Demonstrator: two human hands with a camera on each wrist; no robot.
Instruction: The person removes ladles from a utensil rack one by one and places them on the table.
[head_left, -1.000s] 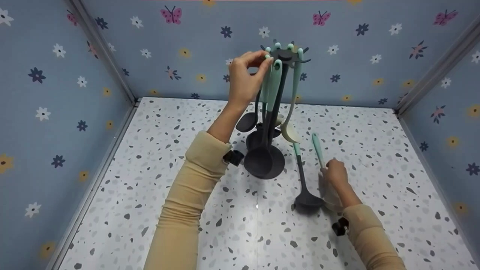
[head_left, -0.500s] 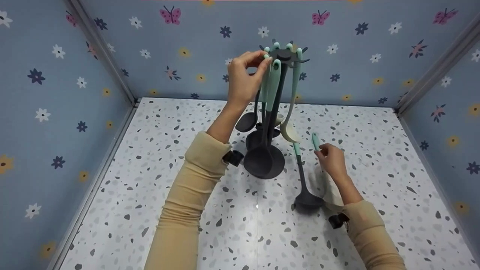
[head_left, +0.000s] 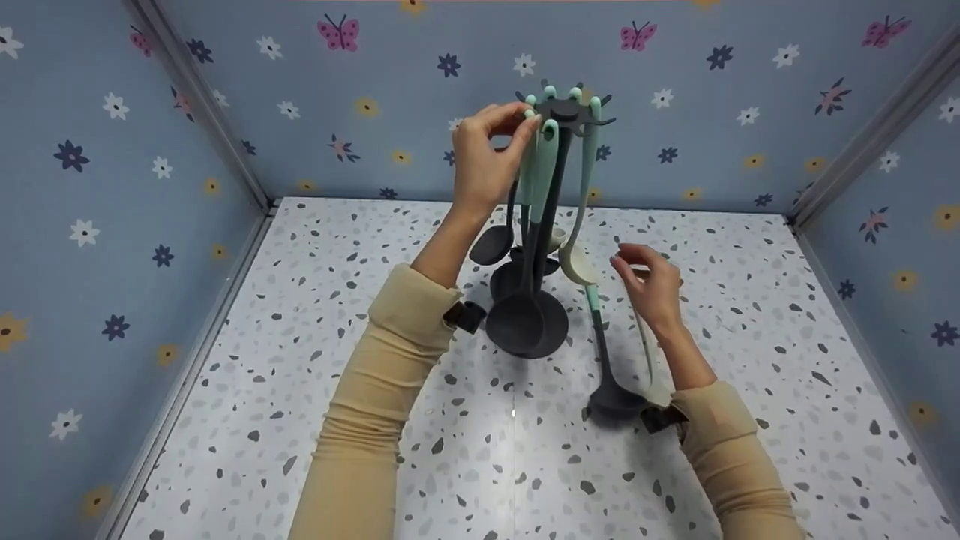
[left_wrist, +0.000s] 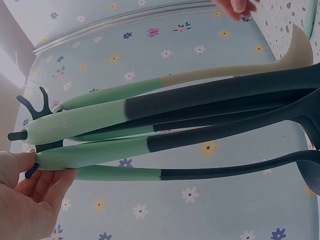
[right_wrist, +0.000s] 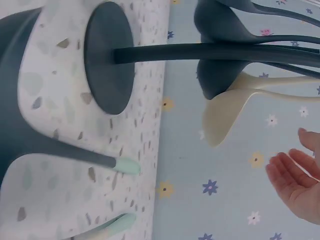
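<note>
In the head view, my left hand [head_left: 482, 154] is at the top of a dark utensil stand [head_left: 564, 112]. Its thumb and fingertips pinch the mint handle [left_wrist: 92, 154] of a dark kitchen utensil, right at a hook. My right hand [head_left: 654, 289] is held over the table with fingers loosely bent and nothing between them. Beneath it lies a cream utensil [head_left: 646, 351], its head partly hidden by the sleeve. A dark ladle [head_left: 514, 322] and a cream ladle [head_left: 577, 266] hang from the stand. A dark broad-headed utensil [head_left: 615, 401] with a mint handle lies on the speckled table.
The stand's round dark base [right_wrist: 107, 57] sits on the speckled table [head_left: 300, 360]. A dark spoon [head_left: 492, 244] hangs on its left side. Blue flowered panels [head_left: 405, 90] enclose the table at the back and on both sides.
My right hand has moved up and away along the cream utensil's handle and come off it. The left hand keeps its pinch at the stand's top.
</note>
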